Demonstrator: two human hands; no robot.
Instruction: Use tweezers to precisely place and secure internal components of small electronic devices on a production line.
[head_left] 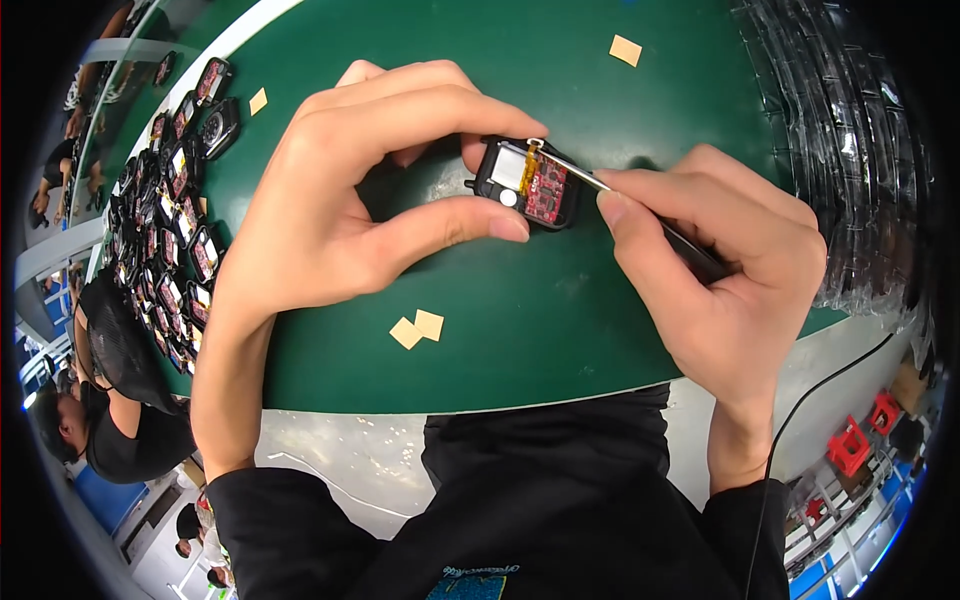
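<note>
A: Black plastic is what we have in the middle: a small open device [527, 183], its red circuit board [546, 190] and a pale square part showing face up. It lies on the green mat [560, 300], toward the far half.

B: And our left hand [340, 190] is curled round it?

A: Yes. The left thumb presses the device's near edge and the forefinger arches over its far edge, so the case is pinched between them, resting on the mat.

B: Our right hand [720, 270] sits just right of the device, closed in a pen-like hold on a thin metal tool [590, 180] with a dark handle. Its tip reaches the device's upper edge, at a small yellow strip beside the red board.

A: Nearer to us than the device, two tan paper squares [418, 329] lie overlapping on the mat. Another tan square [626, 50] lies beyond the device to the right, and a fourth one far to its left.

B: Well left of the device, rows of similar opened devices [175, 220] crowd the mat's edge. To the device's right, past our right hand, stands a stack of clear plastic trays [860, 150].

A: Below the mat's near edge we see our dark sleeves, and a thin black cable [800, 400] trailing past the right wrist.
</note>
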